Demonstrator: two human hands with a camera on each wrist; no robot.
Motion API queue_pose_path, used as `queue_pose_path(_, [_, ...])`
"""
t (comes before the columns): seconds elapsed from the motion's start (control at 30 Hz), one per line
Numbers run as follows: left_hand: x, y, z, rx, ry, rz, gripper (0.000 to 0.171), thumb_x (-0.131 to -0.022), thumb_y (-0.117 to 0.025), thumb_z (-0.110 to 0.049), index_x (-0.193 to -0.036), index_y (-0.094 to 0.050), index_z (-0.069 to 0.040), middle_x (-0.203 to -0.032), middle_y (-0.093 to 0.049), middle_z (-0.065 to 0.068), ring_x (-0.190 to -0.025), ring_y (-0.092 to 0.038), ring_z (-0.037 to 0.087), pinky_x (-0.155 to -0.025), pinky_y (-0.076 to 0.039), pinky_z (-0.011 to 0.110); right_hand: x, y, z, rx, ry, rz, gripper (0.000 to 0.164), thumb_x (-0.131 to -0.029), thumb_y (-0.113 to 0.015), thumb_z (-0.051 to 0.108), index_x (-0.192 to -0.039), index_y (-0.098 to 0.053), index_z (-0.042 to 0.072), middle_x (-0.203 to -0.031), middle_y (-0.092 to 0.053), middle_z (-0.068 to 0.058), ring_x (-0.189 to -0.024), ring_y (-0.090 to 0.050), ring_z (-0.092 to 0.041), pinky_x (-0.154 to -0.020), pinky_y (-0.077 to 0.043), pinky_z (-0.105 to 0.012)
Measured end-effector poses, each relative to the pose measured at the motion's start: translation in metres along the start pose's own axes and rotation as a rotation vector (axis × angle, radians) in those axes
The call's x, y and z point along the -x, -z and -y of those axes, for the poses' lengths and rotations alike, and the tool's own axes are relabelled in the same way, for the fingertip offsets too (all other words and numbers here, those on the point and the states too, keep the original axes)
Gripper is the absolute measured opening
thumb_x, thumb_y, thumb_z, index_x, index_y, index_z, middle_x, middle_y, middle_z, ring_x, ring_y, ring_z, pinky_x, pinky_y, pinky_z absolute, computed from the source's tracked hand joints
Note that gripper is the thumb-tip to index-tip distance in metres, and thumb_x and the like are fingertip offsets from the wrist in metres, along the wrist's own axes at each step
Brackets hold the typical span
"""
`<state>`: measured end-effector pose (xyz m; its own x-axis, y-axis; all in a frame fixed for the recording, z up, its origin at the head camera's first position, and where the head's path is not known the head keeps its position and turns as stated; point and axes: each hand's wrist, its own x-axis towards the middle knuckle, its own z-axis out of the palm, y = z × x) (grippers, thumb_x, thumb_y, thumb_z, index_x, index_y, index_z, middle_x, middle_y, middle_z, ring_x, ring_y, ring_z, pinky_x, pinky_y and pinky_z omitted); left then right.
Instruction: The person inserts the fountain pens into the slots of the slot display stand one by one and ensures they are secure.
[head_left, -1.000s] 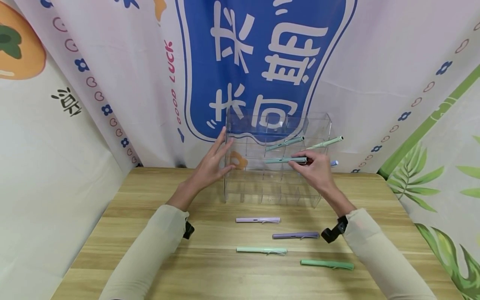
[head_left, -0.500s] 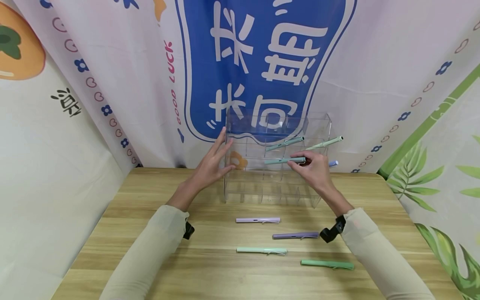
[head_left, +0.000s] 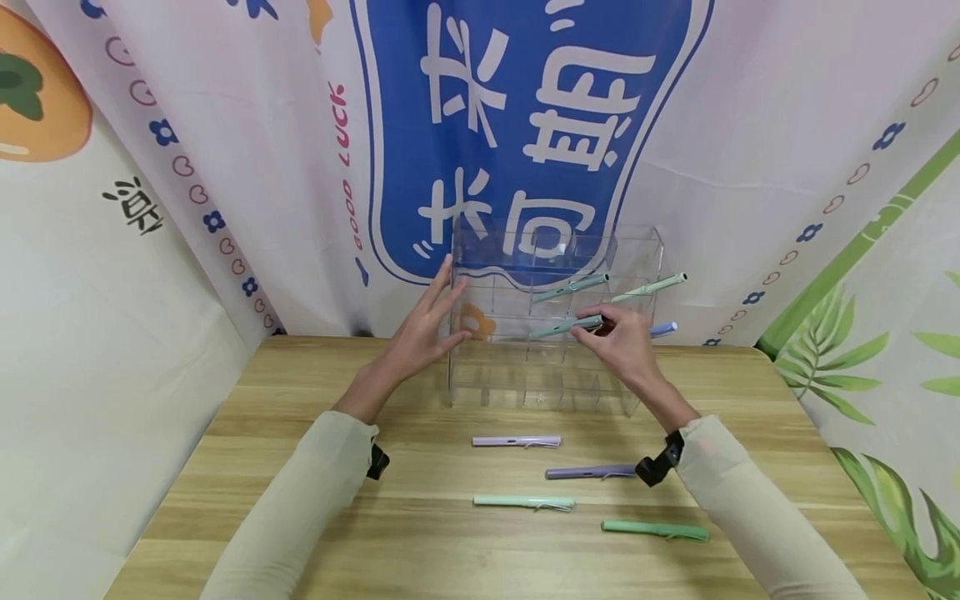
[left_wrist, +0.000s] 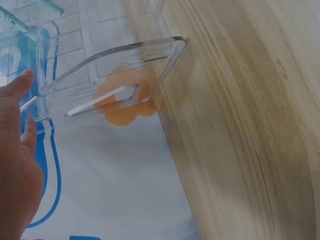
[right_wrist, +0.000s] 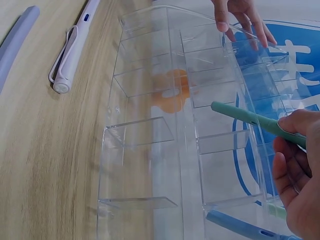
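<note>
Hands | left hand point(head_left: 422, 331): fingers straight, flat against clear organizer point(head_left: 495, 367) | right hand point(head_left: 624, 343): pinching teal pen point(head_left: 564, 326)

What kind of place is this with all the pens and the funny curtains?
Probably a small set-up made for filming, not a real shop or classroom. Printed cartoon cloth hangs round a wooden table, closing it in on three sides. On it stand only a clear plastic organizer and a few loose pens.

I see both my arms in long, close-fitting beige sleeves reaching to the wrists. Just behind each bare hand, left hand point(head_left: 422, 327) and right hand point(head_left: 624, 343), a small black camera mount is strapped against the sleeve cuff.
</note>
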<state>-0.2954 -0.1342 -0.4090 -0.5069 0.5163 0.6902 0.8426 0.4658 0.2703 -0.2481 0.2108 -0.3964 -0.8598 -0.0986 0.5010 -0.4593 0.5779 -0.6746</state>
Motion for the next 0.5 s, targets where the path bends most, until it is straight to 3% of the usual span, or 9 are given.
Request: queue_pose_path(0.5, [-0.0004, -0.0008, 0.0006, 0.004, -0.013, -0.008, 0.098, -0.077, -0.092, 0.006, -0.158, -0.038, 0.009, -0.168, -0.015, 0.039, -0.159, -0.024, 0.044, -0.114, -0.049, 0.054, -0.0003, -0.003, -0.0001, 0.045, -0.014, 0.022, 0.023, -0.089, -0.087, 0.013, -0.109, -0.081, 0.004, -0.085, -0.077, -0.012, -0.067, -0.067, -0.02, -0.054, -0.051, -0.02])
